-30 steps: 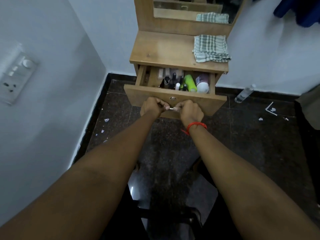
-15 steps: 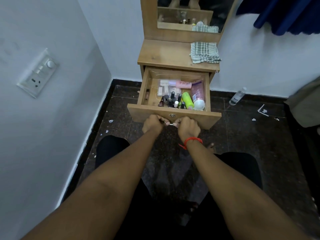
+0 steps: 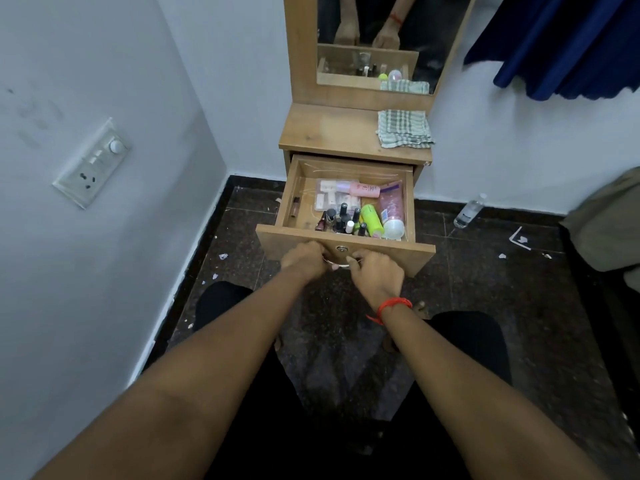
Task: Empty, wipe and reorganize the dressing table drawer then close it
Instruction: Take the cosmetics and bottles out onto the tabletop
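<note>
Down at the bottom, a dark speckled floor (image 3: 485, 306) meets pale walls, and the wooden desk (image 3: 329, 133) stands against the far wall with a tall mirror (image 3: 426, 29) rising from its back edge. Dark blue fabric (image 3: 571, 39) hangs on the wall to the right of the mirror, and a switch panel (image 3: 93, 164) is fixed to the left wall.

The drawer (image 3: 398, 251) under the desk top stands pulled well out toward the person, with its contents open to view. A folded checked cloth (image 3: 403, 129) lies at the back right corner of the desk top, just below the mirror.

The left hand (image 3: 303, 258) curls its fingers round the left end of the metal handle (image 3: 341, 265) on the drawer front, and the right hand (image 3: 377, 277), with a red thread (image 3: 393, 304) at its wrist, grips the right end.

Inside the drawer, a pink tube (image 3: 391, 202) lies along the right wall with its white cap toward the front. A clear packet (image 3: 332, 197) lies across the middle, and a pale pink bottle (image 3: 363, 190) lies beside it. A green bottle (image 3: 371, 220) leans just beside the tube. A cluster of nail polish bottles (image 3: 341, 220) stands at the front edge, left of the green bottle.

A clear plastic bottle (image 3: 467, 214) lies on the floor by the far wall, to the right of the desk. A small round lock (image 3: 341, 249) sits just above the handle.
</note>
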